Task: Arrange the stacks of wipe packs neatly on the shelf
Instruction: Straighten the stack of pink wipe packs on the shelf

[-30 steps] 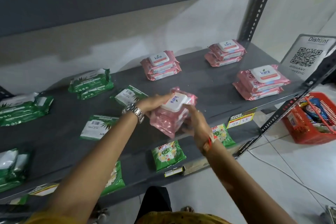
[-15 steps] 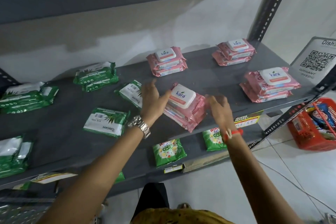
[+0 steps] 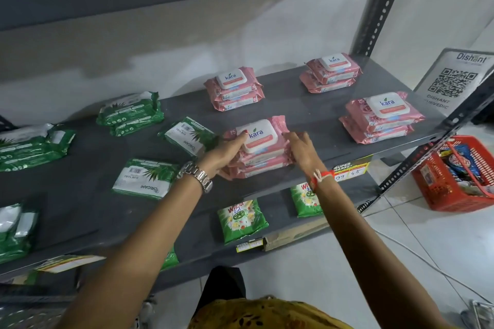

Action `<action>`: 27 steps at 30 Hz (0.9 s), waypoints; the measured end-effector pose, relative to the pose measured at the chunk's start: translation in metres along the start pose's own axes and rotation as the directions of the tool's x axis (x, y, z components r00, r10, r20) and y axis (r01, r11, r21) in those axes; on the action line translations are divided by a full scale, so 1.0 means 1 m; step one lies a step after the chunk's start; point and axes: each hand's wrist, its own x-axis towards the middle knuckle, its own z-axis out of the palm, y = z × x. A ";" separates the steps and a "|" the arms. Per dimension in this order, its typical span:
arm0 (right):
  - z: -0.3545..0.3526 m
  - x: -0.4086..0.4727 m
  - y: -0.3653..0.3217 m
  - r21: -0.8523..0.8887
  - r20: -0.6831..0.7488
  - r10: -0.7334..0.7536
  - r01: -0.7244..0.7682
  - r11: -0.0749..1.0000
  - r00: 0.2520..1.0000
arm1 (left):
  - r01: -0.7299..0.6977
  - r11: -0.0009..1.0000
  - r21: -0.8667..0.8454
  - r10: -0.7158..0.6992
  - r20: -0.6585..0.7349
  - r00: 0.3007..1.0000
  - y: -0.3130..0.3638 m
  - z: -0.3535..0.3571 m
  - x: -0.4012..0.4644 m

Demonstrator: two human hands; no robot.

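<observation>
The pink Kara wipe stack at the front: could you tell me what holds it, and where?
Both hands, left and right, press the Kara stack at its short ends.

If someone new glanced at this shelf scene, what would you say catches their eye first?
Most likely the stack of pink Kara wipe packs at the grey metal shelf's front middle, with the left hand and right hand pressed against its sides. Three similar pink stacks sit behind and to the right, with green Origami wipe packs scattered left.
</observation>
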 end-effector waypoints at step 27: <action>0.010 -0.031 -0.027 -0.495 -0.129 -0.705 0.571 0.656 0.698 | -0.017 0.822 0.569 0.497 -0.702 0.511 -0.050 0.014 -0.055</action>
